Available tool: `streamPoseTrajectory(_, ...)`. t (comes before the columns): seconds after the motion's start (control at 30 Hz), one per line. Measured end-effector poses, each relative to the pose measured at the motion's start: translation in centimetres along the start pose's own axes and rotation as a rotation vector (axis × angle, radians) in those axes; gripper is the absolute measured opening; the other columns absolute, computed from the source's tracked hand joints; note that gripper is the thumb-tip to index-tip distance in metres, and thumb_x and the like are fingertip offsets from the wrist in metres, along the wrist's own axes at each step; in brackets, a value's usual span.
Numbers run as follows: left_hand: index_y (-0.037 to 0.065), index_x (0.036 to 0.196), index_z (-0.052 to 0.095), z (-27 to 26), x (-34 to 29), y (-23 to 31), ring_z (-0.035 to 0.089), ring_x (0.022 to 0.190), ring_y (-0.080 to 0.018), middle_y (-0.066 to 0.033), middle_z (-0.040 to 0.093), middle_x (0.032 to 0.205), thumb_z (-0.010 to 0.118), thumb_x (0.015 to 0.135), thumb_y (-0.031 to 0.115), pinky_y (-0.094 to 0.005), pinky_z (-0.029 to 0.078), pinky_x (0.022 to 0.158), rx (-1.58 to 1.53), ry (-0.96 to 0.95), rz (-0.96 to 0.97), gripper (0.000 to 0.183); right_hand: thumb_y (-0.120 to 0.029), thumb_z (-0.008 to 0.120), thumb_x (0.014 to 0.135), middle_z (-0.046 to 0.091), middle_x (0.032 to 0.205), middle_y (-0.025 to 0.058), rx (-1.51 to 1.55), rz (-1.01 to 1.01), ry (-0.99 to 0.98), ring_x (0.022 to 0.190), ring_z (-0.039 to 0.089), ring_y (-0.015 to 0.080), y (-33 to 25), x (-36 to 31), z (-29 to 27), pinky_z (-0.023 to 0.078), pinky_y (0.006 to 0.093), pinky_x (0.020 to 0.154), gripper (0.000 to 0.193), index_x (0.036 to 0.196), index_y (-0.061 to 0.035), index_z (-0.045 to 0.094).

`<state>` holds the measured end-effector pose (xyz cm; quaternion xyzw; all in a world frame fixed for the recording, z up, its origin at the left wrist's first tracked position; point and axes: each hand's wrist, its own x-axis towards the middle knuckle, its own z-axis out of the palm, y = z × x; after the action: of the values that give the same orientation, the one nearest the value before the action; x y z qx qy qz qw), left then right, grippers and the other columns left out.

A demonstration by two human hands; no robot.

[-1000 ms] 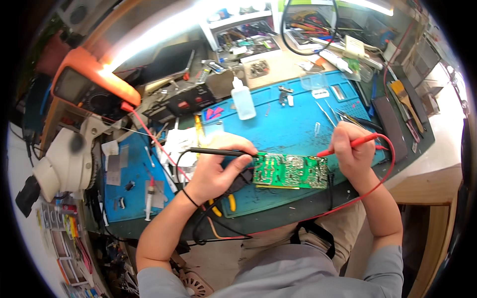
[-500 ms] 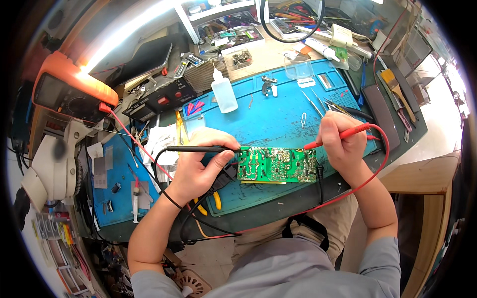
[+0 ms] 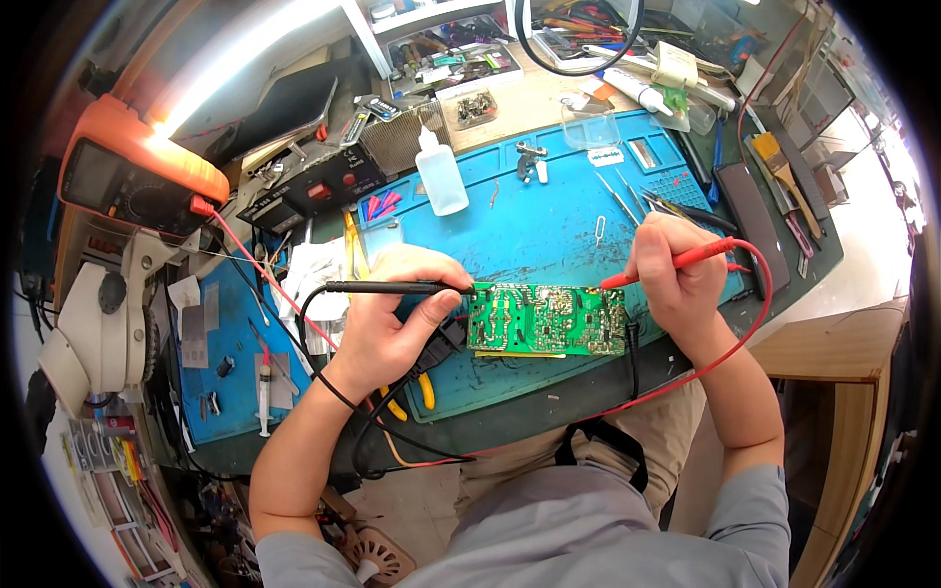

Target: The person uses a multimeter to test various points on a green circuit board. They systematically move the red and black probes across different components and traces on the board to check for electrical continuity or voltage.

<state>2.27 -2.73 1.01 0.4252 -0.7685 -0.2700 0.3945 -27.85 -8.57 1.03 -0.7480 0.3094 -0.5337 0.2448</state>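
Note:
A green circuit board (image 3: 547,319) lies solder side up at the near edge of the blue work mat (image 3: 490,235). My left hand (image 3: 397,309) is closed on a black multimeter probe (image 3: 392,288), its tip at the board's upper left corner. In my right hand (image 3: 671,269) is a red multimeter probe (image 3: 701,253), pointing at the board's upper right corner; whether the tip touches cannot be made out. Both leads trail down past my forearms. An orange multimeter (image 3: 147,169) stands at the far left with a red lead plugged in.
A clear squeeze bottle (image 3: 442,176) stands behind the board. Tweezers (image 3: 618,200) and a metal clip (image 3: 600,230) lie on the mat. Yellow-handled pliers (image 3: 426,390) rest beside my left wrist. A brush (image 3: 779,171) and a dark phone-like slab (image 3: 750,225) lie at right.
The view has shifted very slightly. The red probe's tip has lifted a little and moved marginally right; both hands keep their hold on the probes.

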Motion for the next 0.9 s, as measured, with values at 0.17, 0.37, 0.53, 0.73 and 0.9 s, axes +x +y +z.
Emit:
streamPoseTrajectory(0.17, 0.002, 0.1, 0.068, 0.08, -0.05, -0.04, 0.065, 0.099, -0.024, -0.011, 0.07, 0.102, 0.068, 0.098, 0.013, -0.0376, 0.047, 0.093, -0.023, 0.0, -0.012, 0.011, -0.002, 0.064, 0.095, 0.052, 0.059, 0.0052, 0.002, -0.004, -0.009, 0.048, 0.049, 0.0151, 0.05, -0.05, -0.08, 0.039, 0.0316, 0.046, 0.031, 0.066, -0.0016, 0.051)
streamPoseTrajectory(0.37, 0.003, 0.1, 0.067, 0.08, 0.0, 0.02, 0.064, 0.1, -0.0237, -0.0109, 0.07, 0.102, 0.068, 0.098, 0.013, -0.0374, 0.047, 0.093, -0.036, 0.005, -0.018, 0.011, -0.002, 0.064, 0.094, 0.052, 0.059, 0.0052, -0.018, -0.018, -0.021, 0.049, 0.048, 0.015, -0.03, 0.08, -0.17, 0.038, 0.0315, 0.047, 0.03, 0.067, -0.0016, 0.051)
streamPoseTrajectory(0.53, 0.003, 0.1, 0.067, 0.13, -0.05, 0.02, 0.064, 0.1, -0.0235, -0.0107, 0.07, 0.102, 0.068, 0.098, 0.014, -0.0373, 0.047, 0.093, -0.038, 0.006, -0.026, 0.011, -0.001, 0.064, 0.094, 0.052, 0.059, 0.0051, 0.003, -0.011, -0.01, 0.049, 0.048, 0.0146, 0.12, -0.02, -0.05, 0.038, 0.0313, 0.047, 0.03, 0.067, -0.0016, 0.051)
streamPoseTrajectory(0.73, 0.003, 0.1, 0.068, 0.11, -0.05, 0.04, 0.064, 0.101, -0.0234, -0.0104, 0.071, 0.103, 0.068, 0.098, 0.013, -0.0372, 0.047, 0.094, -0.034, 0.004, -0.026, 0.011, 0.0, 0.064, 0.094, 0.053, 0.06, 0.0047, 0.011, -0.025, -0.008, 0.05, 0.05, 0.0141, 0.11, -0.02, -0.04, 0.039, 0.0306, 0.047, 0.027, 0.069, -0.0017, 0.053)
streamPoseTrajectory(0.9, 0.003, 0.1, 0.068, 0.09, -0.02, 0.03, 0.064, 0.101, -0.0233, -0.0104, 0.071, 0.103, 0.068, 0.098, 0.013, -0.0371, 0.046, 0.094, -0.038, 0.002, -0.026, 0.01, 0.0, 0.064, 0.095, 0.054, 0.06, 0.0045, 0.013, -0.023, -0.009, 0.05, 0.051, 0.014, 0.13, -0.05, -0.06, 0.04, 0.0304, 0.046, 0.026, 0.071, -0.0017, 0.054)
